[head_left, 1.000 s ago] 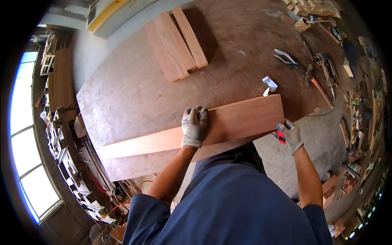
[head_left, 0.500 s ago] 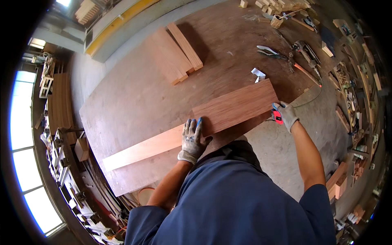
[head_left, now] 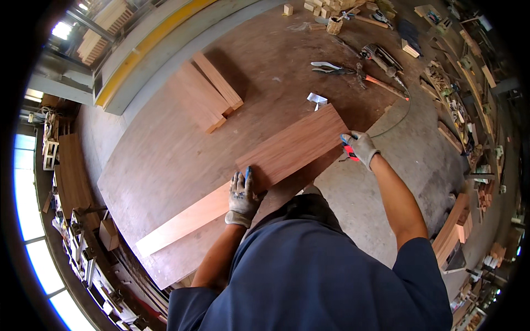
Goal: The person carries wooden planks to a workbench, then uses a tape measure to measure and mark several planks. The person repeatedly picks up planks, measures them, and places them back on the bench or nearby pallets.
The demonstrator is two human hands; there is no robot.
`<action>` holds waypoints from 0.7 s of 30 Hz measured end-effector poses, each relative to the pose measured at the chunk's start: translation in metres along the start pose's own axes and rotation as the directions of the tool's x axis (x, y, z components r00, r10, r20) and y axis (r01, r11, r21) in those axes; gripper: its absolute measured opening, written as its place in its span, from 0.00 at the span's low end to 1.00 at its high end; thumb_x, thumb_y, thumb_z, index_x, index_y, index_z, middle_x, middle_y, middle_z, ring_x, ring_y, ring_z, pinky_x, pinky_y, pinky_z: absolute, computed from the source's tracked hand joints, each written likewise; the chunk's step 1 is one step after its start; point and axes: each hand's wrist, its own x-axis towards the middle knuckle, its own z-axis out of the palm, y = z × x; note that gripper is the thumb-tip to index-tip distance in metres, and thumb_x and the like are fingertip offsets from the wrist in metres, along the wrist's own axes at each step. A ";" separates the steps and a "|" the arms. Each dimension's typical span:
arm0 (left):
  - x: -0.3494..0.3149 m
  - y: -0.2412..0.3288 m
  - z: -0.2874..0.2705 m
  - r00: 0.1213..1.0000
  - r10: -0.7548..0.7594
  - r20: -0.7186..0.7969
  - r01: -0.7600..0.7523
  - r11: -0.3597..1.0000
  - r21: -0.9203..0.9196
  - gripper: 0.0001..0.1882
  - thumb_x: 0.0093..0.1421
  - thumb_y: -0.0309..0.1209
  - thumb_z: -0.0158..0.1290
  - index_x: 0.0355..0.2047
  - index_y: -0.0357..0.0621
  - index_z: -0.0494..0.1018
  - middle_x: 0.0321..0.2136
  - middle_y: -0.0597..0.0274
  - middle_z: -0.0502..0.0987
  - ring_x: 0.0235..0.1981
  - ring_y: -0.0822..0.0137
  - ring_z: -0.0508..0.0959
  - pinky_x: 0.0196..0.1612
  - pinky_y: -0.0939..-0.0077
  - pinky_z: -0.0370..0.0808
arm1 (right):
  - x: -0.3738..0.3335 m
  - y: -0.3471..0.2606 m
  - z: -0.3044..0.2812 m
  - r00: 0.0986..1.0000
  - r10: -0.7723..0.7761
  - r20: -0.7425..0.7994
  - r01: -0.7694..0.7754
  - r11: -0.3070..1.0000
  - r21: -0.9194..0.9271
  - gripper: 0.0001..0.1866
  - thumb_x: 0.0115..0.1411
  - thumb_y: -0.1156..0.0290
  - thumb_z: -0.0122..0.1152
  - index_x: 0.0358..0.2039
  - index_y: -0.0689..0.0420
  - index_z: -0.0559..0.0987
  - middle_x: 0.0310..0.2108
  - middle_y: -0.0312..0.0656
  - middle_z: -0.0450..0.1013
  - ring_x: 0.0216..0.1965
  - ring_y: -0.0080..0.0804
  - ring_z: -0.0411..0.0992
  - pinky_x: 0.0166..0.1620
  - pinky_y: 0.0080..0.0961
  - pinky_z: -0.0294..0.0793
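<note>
A wide reddish-brown board (head_left: 301, 142) lies slantwise on the work table (head_left: 149, 149), and a long, narrower, paler board (head_left: 185, 216) runs from its left end toward the near left. Where the two meet, my left hand (head_left: 243, 198), in a grey-white glove with blue fingertips, rests with fingers stretched out on the wood. At the wide board's right end, my right hand (head_left: 362, 148), gloved alike, is closed around a red tape measure (head_left: 350, 153). Any drawn-out blade is too small to make out.
Several planks (head_left: 201, 96) lie at the far left. Toward the far right are pliers (head_left: 331, 68), an orange-handled hammer (head_left: 383, 86), a corded power tool (head_left: 381, 59) and a white scrap (head_left: 317, 99). Small wood blocks (head_left: 326, 8) sit farther back. Cluttered shelving (head_left: 83, 248) runs along the left.
The whole view has swung, so the table and tools appear farther left. Both hands keep nearly the same places on the boards, and the right still grips the tape measure.
</note>
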 end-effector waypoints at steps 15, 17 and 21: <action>0.002 0.002 0.001 1.000 -0.005 0.022 0.006 0.999 -0.039 0.51 0.52 0.44 0.70 0.71 0.40 0.58 0.65 0.41 0.68 0.65 0.34 0.67 0.68 0.47 0.65 | 0.002 0.004 -0.004 1.000 -0.021 0.020 0.019 0.997 0.079 0.14 0.69 0.62 0.64 0.42 0.62 0.83 0.31 0.37 0.79 0.29 0.24 0.77 0.32 0.25 0.81; 0.001 0.000 0.000 0.999 -0.007 0.037 0.008 0.999 -0.036 0.51 0.53 0.44 0.70 0.71 0.39 0.58 0.65 0.40 0.68 0.65 0.34 0.67 0.68 0.46 0.65 | -0.002 -0.002 -0.002 1.000 -0.027 0.015 0.025 0.993 0.113 0.13 0.69 0.63 0.64 0.42 0.61 0.84 0.30 0.35 0.78 0.28 0.22 0.75 0.30 0.25 0.78; -0.001 0.000 0.002 1.000 0.009 -0.011 -0.010 0.999 -0.035 0.52 0.51 0.44 0.71 0.71 0.42 0.58 0.58 0.31 0.71 0.62 0.33 0.69 0.68 0.42 0.64 | -0.002 -0.001 0.000 0.999 -0.038 0.002 0.037 0.994 0.104 0.13 0.68 0.62 0.65 0.41 0.60 0.84 0.29 0.33 0.78 0.27 0.22 0.75 0.30 0.24 0.76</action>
